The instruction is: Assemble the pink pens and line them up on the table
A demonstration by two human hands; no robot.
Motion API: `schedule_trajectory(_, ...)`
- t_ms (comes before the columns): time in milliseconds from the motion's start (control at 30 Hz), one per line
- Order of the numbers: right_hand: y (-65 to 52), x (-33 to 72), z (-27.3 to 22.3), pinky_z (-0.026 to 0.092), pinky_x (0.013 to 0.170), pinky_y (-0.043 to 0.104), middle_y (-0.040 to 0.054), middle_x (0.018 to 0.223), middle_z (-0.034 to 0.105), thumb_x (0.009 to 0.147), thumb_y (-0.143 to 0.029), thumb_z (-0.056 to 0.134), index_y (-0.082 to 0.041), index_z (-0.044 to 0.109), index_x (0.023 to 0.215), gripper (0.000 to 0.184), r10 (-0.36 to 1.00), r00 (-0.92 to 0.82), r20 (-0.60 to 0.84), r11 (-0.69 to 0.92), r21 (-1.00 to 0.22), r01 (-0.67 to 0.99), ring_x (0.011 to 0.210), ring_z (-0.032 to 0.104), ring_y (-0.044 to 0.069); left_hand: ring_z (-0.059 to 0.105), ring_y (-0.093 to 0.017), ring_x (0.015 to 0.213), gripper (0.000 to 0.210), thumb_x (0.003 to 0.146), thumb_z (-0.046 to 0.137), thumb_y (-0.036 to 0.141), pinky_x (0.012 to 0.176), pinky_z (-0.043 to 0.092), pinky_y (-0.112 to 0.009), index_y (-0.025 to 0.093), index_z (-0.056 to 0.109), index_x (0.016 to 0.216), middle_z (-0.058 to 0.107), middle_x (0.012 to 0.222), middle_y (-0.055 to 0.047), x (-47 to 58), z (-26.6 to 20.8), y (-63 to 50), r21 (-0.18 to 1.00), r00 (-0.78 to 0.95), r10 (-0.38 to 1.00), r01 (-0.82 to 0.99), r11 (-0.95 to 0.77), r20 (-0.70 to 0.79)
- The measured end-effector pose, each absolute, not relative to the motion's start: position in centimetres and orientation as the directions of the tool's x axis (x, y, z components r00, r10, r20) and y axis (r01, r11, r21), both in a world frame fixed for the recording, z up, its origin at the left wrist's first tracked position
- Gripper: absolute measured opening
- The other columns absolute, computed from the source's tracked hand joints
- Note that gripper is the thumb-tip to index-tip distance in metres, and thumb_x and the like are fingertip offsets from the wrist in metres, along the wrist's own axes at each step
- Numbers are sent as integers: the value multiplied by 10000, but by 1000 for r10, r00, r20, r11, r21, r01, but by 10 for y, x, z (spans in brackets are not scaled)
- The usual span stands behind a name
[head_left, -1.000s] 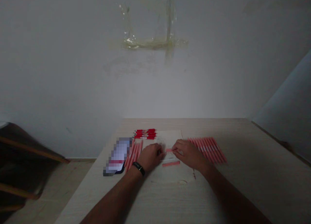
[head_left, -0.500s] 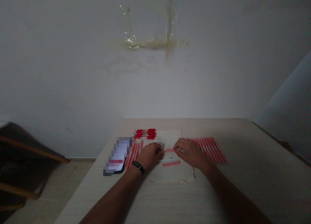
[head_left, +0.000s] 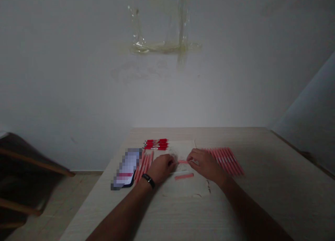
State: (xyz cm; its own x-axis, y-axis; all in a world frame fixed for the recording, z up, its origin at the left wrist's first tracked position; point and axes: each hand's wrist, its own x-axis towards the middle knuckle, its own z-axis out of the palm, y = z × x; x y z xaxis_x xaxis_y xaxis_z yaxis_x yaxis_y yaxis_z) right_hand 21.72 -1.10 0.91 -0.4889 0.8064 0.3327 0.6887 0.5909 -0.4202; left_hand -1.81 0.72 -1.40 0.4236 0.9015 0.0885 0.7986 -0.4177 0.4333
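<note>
A slim pink pen barrel (head_left: 183, 161) spans the gap between my two hands. My right hand (head_left: 205, 162) pinches its right end between thumb and fingers. At the other end my left hand (head_left: 162, 165), with a dark band on its wrist, has its fingers closed at the barrel's tip; the exact grip is partly hidden. Just below lie a thin white stick (head_left: 181, 172) and another pink pen piece (head_left: 184, 177). Several pink pens (head_left: 143, 167) lie beside my left hand, and a neat row of pink pens (head_left: 227, 160) beside my right.
Several red pens (head_left: 156, 144) are stacked toward the back of the table (head_left: 180, 220). A phone (head_left: 128, 169) with a blurred-out screen lies at the left. A pale sheet (head_left: 183, 190) is under my hands. Behind the table stands a wall (head_left: 199, 101) with tape on it.
The pink barrel now reaches my left fingertips, where a small gap showed before. My hands have barely moved, and the surrounding pens lie as before.
</note>
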Motion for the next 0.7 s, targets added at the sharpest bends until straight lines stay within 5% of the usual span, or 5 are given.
schedule_trajectory(700, 7, 246, 5, 408, 715, 254, 27, 853, 638, 888, -168, 535, -185, 638, 846, 112, 876, -361, 321, 474, -435, 765, 793, 577, 155, 601, -174, 745, 199, 920, 542, 317, 657, 377, -275, 180, 648, 823, 680, 818, -39, -36, 7, 19, 427, 226, 941, 846, -319, 253)
